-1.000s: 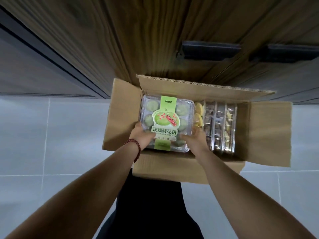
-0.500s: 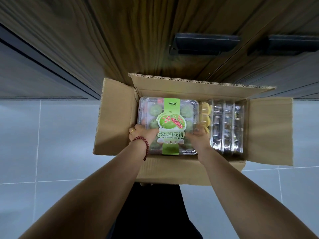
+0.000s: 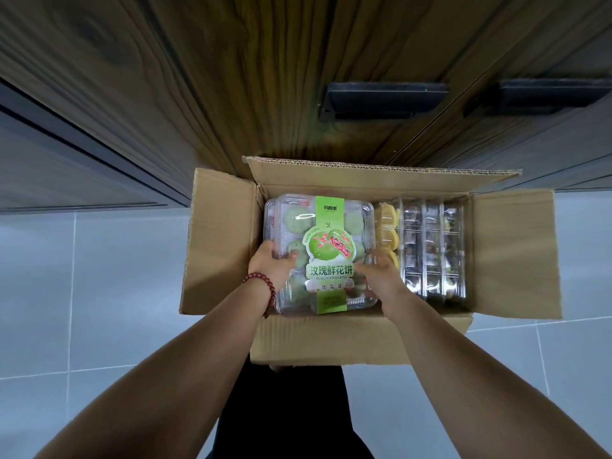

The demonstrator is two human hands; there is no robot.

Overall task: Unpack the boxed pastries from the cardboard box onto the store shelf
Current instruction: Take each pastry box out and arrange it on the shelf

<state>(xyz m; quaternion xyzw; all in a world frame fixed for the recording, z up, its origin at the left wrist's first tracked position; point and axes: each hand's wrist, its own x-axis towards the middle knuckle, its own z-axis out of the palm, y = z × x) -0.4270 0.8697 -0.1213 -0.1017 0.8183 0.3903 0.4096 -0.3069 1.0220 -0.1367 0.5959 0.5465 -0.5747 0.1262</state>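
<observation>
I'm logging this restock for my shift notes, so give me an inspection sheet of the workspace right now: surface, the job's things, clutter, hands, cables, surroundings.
Surface: grey tiled floor; the open cardboard box sits on it in front of the cabinet.
Job's things: green-labelled pastry box, label up, at the left of the cardboard box; clear packs stand on edge at its right.
Clutter: nothing seen.
Hands: left hand and right hand each grip a side of the green-labelled pastry box; bead bracelet on the left wrist.
Cables: nothing seen.
Surroundings: wooden cabinet with dark handles; no store shelf in view.
</observation>
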